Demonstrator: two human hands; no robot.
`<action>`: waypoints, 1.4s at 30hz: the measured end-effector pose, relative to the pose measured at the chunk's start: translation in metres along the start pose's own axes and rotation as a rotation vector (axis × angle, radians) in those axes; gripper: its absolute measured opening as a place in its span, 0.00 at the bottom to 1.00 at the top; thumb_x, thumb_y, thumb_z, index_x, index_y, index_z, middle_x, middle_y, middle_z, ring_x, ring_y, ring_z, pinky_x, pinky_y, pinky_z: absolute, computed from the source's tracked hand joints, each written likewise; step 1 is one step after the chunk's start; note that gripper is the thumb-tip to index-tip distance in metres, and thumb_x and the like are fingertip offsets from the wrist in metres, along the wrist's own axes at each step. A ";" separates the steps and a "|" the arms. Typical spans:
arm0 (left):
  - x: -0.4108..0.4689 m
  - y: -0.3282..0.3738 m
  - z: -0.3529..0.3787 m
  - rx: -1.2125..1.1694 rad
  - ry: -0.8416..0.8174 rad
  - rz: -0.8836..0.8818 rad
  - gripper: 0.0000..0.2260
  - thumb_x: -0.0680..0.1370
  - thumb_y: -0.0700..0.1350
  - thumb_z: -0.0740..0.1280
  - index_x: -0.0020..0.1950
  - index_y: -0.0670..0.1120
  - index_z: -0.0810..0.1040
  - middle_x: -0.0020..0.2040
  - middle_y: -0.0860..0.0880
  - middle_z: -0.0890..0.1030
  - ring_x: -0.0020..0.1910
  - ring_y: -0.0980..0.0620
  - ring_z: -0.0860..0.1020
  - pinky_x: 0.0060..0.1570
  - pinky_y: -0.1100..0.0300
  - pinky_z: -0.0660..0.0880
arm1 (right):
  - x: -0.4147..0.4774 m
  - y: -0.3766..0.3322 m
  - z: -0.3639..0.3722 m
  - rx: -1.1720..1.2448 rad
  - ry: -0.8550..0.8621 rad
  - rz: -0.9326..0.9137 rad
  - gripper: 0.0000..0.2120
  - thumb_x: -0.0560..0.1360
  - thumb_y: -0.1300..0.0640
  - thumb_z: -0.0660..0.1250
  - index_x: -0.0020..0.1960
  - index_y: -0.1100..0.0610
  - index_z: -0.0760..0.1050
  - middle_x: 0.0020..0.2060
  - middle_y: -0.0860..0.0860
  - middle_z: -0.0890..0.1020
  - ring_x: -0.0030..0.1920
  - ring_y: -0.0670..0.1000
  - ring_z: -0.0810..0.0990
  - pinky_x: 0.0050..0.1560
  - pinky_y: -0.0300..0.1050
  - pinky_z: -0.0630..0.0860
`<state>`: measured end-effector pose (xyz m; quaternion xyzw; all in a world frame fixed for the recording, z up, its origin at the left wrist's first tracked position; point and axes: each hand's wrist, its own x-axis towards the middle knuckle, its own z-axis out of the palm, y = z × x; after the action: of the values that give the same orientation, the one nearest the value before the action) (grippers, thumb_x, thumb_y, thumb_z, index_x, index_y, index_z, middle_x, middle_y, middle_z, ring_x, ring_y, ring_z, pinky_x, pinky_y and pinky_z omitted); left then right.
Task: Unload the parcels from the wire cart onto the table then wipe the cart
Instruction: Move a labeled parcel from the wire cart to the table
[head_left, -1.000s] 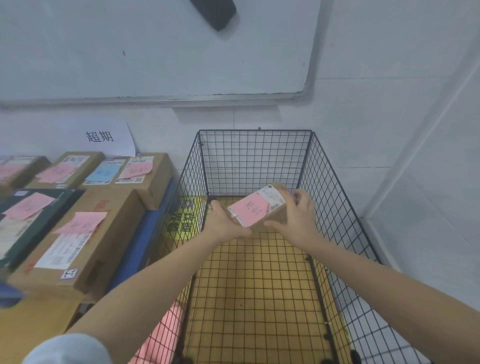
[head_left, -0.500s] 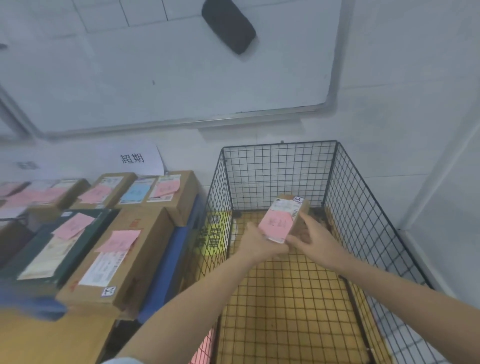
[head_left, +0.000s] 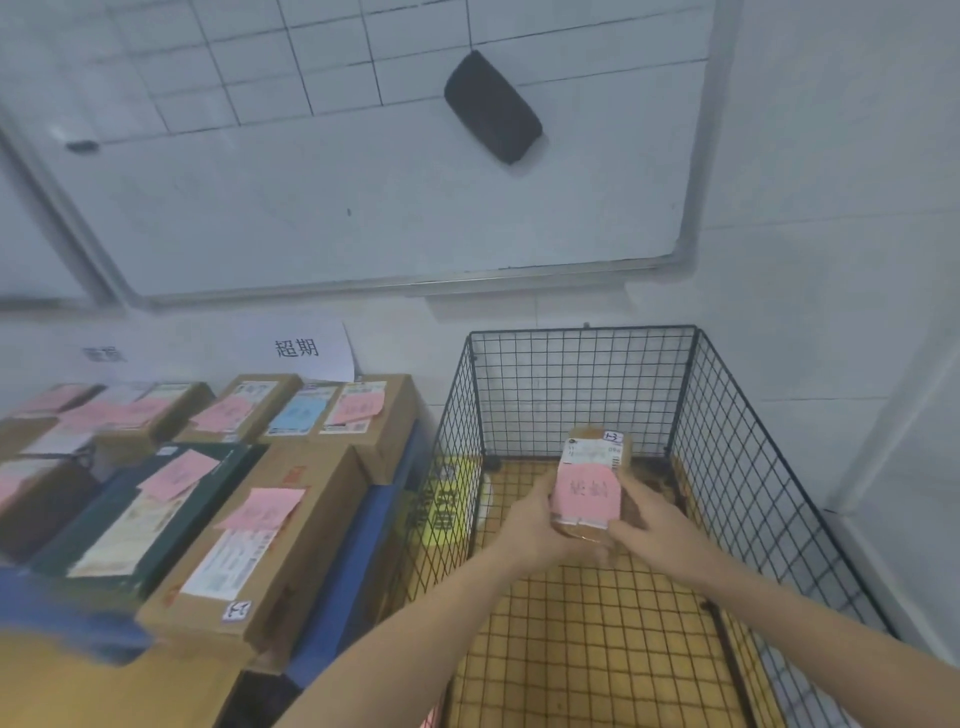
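Note:
A small brown parcel (head_left: 589, 475) with a pink note and a white label is held above the floor of the black wire cart (head_left: 582, 395). My left hand (head_left: 530, 522) grips its left side and my right hand (head_left: 649, 525) grips its right side. The cart's yellow floor shows through the mesh and no other parcel is visible inside it. On the table (head_left: 358, 551) to the left lie several cardboard parcels (head_left: 265, 540) with pink notes.
A whiteboard (head_left: 363, 197) with a black eraser (head_left: 491, 106) hangs on the wall above. Paper signs (head_left: 301, 348) lean against the wall behind the table. A white wall runs close along the cart's right side. A dark green box (head_left: 145, 514) lies among the table parcels.
Both hands have turned the parcel more upright and lifted it a little inside the cart. The view has tilted up and left, showing more of the whiteboard and table.

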<state>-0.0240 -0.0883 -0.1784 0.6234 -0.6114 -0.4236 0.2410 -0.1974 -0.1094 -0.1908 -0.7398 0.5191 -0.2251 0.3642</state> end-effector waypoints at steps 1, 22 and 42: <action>0.001 -0.001 -0.001 0.001 0.006 0.009 0.48 0.63 0.48 0.81 0.76 0.49 0.57 0.66 0.54 0.72 0.60 0.56 0.70 0.57 0.64 0.68 | -0.001 -0.001 0.000 0.013 0.005 -0.002 0.35 0.76 0.57 0.66 0.78 0.48 0.53 0.70 0.45 0.69 0.68 0.45 0.69 0.60 0.38 0.71; 0.003 0.010 -0.015 -0.006 0.096 0.066 0.40 0.70 0.52 0.75 0.77 0.49 0.59 0.69 0.51 0.72 0.67 0.51 0.71 0.62 0.58 0.73 | -0.003 -0.023 -0.028 0.079 0.133 -0.062 0.37 0.71 0.56 0.74 0.74 0.49 0.59 0.63 0.46 0.76 0.57 0.40 0.74 0.45 0.25 0.72; -0.018 0.044 -0.016 -0.026 0.189 0.068 0.41 0.70 0.54 0.75 0.77 0.53 0.58 0.69 0.51 0.72 0.63 0.48 0.75 0.54 0.50 0.79 | -0.012 -0.047 -0.056 0.034 0.119 -0.173 0.35 0.73 0.58 0.72 0.75 0.50 0.60 0.69 0.46 0.71 0.69 0.47 0.70 0.56 0.35 0.71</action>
<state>-0.0333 -0.0803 -0.1293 0.6361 -0.6013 -0.3626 0.3199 -0.2127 -0.1059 -0.1183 -0.7609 0.4699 -0.3081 0.3246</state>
